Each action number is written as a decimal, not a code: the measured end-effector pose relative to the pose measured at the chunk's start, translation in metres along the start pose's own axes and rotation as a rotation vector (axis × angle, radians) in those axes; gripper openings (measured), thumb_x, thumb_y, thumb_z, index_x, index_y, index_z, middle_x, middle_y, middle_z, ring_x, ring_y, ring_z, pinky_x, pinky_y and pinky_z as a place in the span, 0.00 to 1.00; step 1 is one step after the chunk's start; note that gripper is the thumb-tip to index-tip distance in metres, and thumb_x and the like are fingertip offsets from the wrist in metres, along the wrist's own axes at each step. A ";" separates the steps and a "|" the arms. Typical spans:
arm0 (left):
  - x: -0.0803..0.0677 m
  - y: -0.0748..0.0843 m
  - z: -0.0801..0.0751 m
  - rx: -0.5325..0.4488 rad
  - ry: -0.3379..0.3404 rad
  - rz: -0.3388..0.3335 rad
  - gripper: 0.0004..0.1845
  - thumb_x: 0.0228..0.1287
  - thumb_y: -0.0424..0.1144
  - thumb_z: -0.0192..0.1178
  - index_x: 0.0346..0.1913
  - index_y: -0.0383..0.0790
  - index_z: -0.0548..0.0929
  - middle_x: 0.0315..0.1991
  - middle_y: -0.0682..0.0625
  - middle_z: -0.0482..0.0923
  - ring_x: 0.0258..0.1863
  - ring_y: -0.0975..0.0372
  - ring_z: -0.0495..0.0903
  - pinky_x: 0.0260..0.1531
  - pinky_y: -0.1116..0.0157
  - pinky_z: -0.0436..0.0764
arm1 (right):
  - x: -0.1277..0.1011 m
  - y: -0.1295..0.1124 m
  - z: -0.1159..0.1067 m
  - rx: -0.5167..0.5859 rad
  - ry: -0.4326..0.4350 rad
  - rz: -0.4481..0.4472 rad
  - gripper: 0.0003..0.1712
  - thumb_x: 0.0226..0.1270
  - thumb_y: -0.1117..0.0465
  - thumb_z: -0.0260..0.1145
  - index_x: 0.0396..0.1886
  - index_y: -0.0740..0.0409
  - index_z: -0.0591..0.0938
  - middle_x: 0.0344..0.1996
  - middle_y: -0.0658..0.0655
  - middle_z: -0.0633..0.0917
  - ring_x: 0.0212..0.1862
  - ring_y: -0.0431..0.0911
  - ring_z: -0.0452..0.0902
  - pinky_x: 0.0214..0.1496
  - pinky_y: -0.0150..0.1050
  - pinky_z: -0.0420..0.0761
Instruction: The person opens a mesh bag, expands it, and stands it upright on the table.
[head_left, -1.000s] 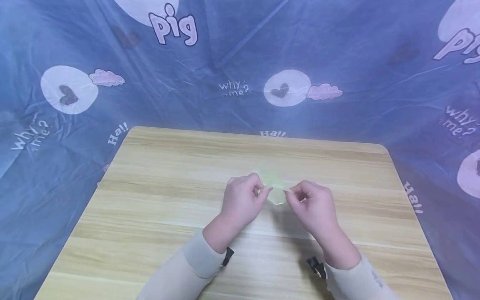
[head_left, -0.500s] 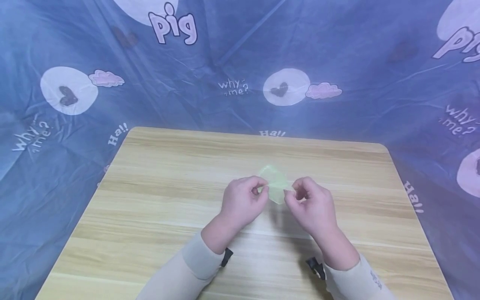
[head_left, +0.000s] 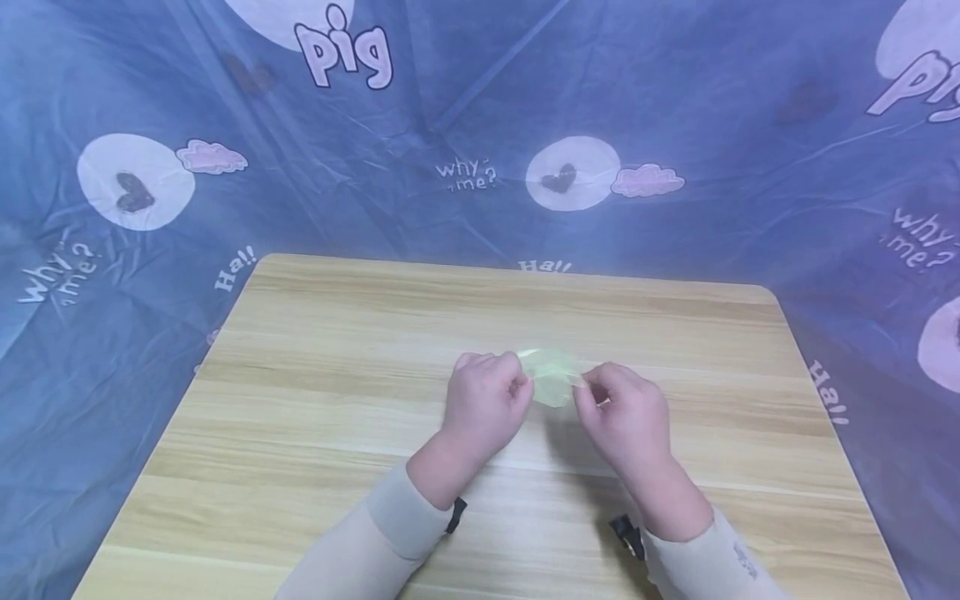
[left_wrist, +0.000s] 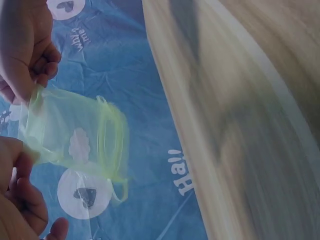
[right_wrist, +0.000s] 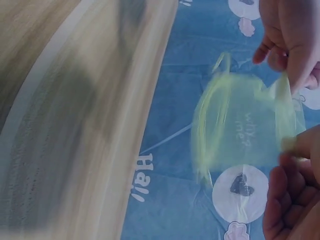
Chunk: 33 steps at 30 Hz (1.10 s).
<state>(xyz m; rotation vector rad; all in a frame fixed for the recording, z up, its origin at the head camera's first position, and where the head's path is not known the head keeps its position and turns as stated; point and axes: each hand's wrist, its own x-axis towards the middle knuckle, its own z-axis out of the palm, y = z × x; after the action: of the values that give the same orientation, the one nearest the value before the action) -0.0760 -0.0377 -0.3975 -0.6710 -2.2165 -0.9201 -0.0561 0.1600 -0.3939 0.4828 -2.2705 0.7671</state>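
Two hands pinch one sheer green pouch [head_left: 553, 377] above the table [head_left: 300, 433]: my left hand [head_left: 486, 402] at its 9 o'clock edge, my right hand [head_left: 624, 412] at 3 o'clock. Since half a second ago the pouch sits lower and flatter; its drawstring mouth points to 12 o'clock.

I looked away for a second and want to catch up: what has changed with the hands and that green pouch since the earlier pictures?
The right hand has edged toward the left hand, so the sheer green pouch between them has bunched narrower and sits slightly higher. Both hands still pinch it above the wooden table; nothing was let go, and the blue printed cloth is unchanged.
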 end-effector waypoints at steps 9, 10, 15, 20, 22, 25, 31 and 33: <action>-0.003 0.003 -0.001 -0.082 -0.078 -0.169 0.14 0.57 0.42 0.72 0.43 0.39 0.84 0.21 0.57 0.77 0.19 0.66 0.75 0.32 0.59 0.77 | -0.001 -0.002 0.003 -0.009 0.071 -0.022 0.03 0.57 0.67 0.61 0.27 0.61 0.75 0.18 0.56 0.85 0.17 0.49 0.80 0.15 0.44 0.76; -0.003 0.003 -0.002 -0.084 -0.082 -0.169 0.14 0.57 0.42 0.72 0.44 0.40 0.85 0.22 0.57 0.79 0.20 0.66 0.76 0.32 0.59 0.77 | -0.001 -0.003 0.003 -0.001 0.075 -0.017 0.03 0.58 0.67 0.61 0.27 0.61 0.75 0.18 0.57 0.85 0.18 0.50 0.81 0.16 0.45 0.77; -0.003 0.002 0.000 -0.065 -0.041 -0.103 0.08 0.54 0.35 0.68 0.38 0.40 0.90 0.21 0.55 0.83 0.19 0.67 0.79 0.29 0.60 0.81 | -0.001 -0.004 0.004 0.047 0.091 -0.004 0.06 0.58 0.65 0.63 0.32 0.65 0.80 0.23 0.60 0.87 0.21 0.54 0.84 0.19 0.51 0.80; -0.002 0.001 0.001 -0.016 0.035 -0.037 0.05 0.54 0.28 0.68 0.33 0.40 0.90 0.20 0.54 0.85 0.15 0.65 0.78 0.26 0.61 0.78 | -0.002 -0.003 0.007 0.061 0.124 -0.053 0.13 0.56 0.64 0.62 0.36 0.66 0.87 0.25 0.59 0.88 0.21 0.52 0.83 0.17 0.45 0.78; -0.001 0.001 0.000 -0.002 0.068 -0.016 0.04 0.55 0.28 0.68 0.31 0.40 0.88 0.21 0.53 0.85 0.15 0.64 0.79 0.25 0.60 0.78 | -0.003 -0.002 0.008 0.055 0.148 -0.077 0.13 0.55 0.65 0.60 0.35 0.66 0.87 0.24 0.59 0.88 0.20 0.52 0.82 0.15 0.40 0.75; -0.001 0.001 0.000 0.020 0.114 0.013 0.06 0.56 0.29 0.70 0.28 0.40 0.84 0.18 0.53 0.82 0.14 0.63 0.76 0.25 0.60 0.77 | -0.003 -0.002 0.009 0.038 0.182 -0.109 0.13 0.55 0.67 0.57 0.33 0.67 0.86 0.23 0.60 0.88 0.20 0.52 0.82 0.14 0.37 0.72; -0.003 0.000 0.002 0.011 0.186 0.054 0.09 0.55 0.30 0.70 0.28 0.40 0.79 0.16 0.54 0.76 0.15 0.63 0.74 0.26 0.61 0.76 | -0.002 -0.006 0.012 0.034 0.298 -0.143 0.10 0.54 0.68 0.56 0.28 0.67 0.83 0.20 0.59 0.85 0.18 0.51 0.80 0.13 0.35 0.67; -0.004 0.000 0.003 -0.004 0.210 0.073 0.06 0.54 0.32 0.68 0.29 0.40 0.79 0.17 0.54 0.77 0.15 0.64 0.74 0.26 0.61 0.75 | -0.001 -0.008 0.014 0.039 0.351 -0.149 0.09 0.52 0.69 0.55 0.27 0.67 0.82 0.19 0.59 0.84 0.17 0.51 0.78 0.13 0.37 0.68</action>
<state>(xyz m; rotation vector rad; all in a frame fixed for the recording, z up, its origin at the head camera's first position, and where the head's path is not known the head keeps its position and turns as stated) -0.0748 -0.0368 -0.4017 -0.6230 -1.9927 -0.9148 -0.0583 0.1453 -0.3995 0.4867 -1.8768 0.7565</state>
